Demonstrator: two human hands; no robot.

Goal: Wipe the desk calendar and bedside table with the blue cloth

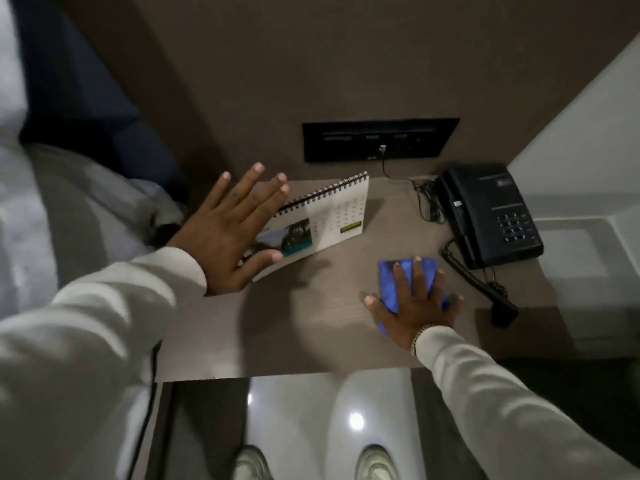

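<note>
A spiral-bound desk calendar (332,216) stands on the brown bedside table (311,323), at its back left. My left hand (232,230) is spread wide in front of the calendar's left end, the thumb by its lower corner; I cannot tell whether it touches. The folded blue cloth (391,282) lies flat on the table to the right of centre. My right hand (415,303) presses down on the cloth with its fingers apart, covering the cloth's near right part.
A black telephone (491,216) sits at the table's back right, its coiled cord (474,278) trailing toward the right edge. A black socket panel (381,140) is on the wall behind. White bedding (69,202) lies at the left. My shoes (375,462) stand on glossy floor below.
</note>
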